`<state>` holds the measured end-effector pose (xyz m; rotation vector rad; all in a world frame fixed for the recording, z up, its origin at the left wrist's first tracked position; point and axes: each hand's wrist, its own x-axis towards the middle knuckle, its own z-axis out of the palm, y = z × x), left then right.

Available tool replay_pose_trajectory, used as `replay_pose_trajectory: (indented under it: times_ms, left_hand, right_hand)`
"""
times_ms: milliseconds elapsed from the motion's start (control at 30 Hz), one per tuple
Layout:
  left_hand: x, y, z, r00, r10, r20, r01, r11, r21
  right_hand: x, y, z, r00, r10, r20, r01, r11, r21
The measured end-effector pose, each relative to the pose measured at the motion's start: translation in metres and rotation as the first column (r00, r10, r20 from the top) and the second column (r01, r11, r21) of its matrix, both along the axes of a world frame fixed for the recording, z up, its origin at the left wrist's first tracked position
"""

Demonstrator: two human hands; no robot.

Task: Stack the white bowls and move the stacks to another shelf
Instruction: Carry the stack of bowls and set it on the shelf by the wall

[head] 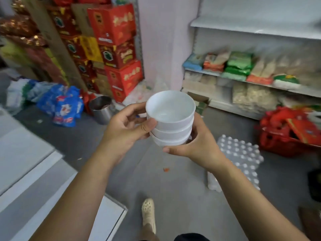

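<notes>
A stack of three white bowls (171, 122) is held in mid-air over the grey floor, in the middle of the view. My left hand (126, 127) grips the stack from the left, thumb pressed on the top bowl's side. My right hand (196, 145) cups the lowest bowl from below and from the right. The top bowl is empty inside. A white shelf unit (251, 26) stands ahead on the right; its upper board is bare and its lower boards carry packets.
Red cartons (114, 49) are piled at the back left, with blue bags (64, 105) and a steel pot (101, 109) on the floor. A pack of water bottles (241, 157) and a red crate (288, 134) lie at the right. White boards (26, 162) are at the left. My foot (148, 213) is below.
</notes>
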<state>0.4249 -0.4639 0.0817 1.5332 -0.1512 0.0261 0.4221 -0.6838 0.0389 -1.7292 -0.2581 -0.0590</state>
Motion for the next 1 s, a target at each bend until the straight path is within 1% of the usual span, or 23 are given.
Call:
replay_pose_trajectory:
  times_ms: [233, 367, 567, 700, 833, 900, 1000]
  left_hand:
    - [0.131, -0.054, 0.015, 0.969, -0.241, 0.051, 0.237, 0.969, 0.067]
    - [0.220, -0.075, 0.035, 0.922, -0.382, 0.066, 0.372, 0.920, 0.127]
    - [0.343, -0.115, 0.057, 0.847, -0.529, 0.061, 0.511, 0.840, 0.182]
    - [0.406, -0.158, 0.056, 0.809, -0.585, 0.046, 0.573, 0.804, 0.158]
    - [0.463, -0.212, 0.048, 0.796, -0.604, 0.031, 0.598, 0.794, 0.108]
    - [0.491, -0.241, 0.043, 0.804, -0.594, 0.046, 0.587, 0.803, 0.100]
    - [0.529, -0.282, 0.042, 0.838, -0.542, 0.060, 0.539, 0.840, 0.059]
  right_hand:
    - [0.091, -0.054, 0.006, 0.978, -0.206, 0.019, 0.206, 0.978, -0.005]
    - [0.158, -0.072, 0.017, 0.952, -0.302, 0.041, 0.301, 0.953, 0.023]
    - [0.254, -0.101, 0.024, 0.913, -0.402, 0.069, 0.398, 0.915, 0.059]
    - [0.304, -0.139, 0.021, 0.889, -0.451, 0.077, 0.447, 0.893, 0.063]
    - [0.357, -0.192, 0.016, 0.881, -0.465, 0.084, 0.463, 0.885, 0.046]
    - [0.388, -0.222, 0.015, 0.880, -0.463, 0.106, 0.463, 0.886, 0.026]
    - [0.439, -0.268, 0.020, 0.887, -0.443, 0.126, 0.448, 0.894, -0.010]
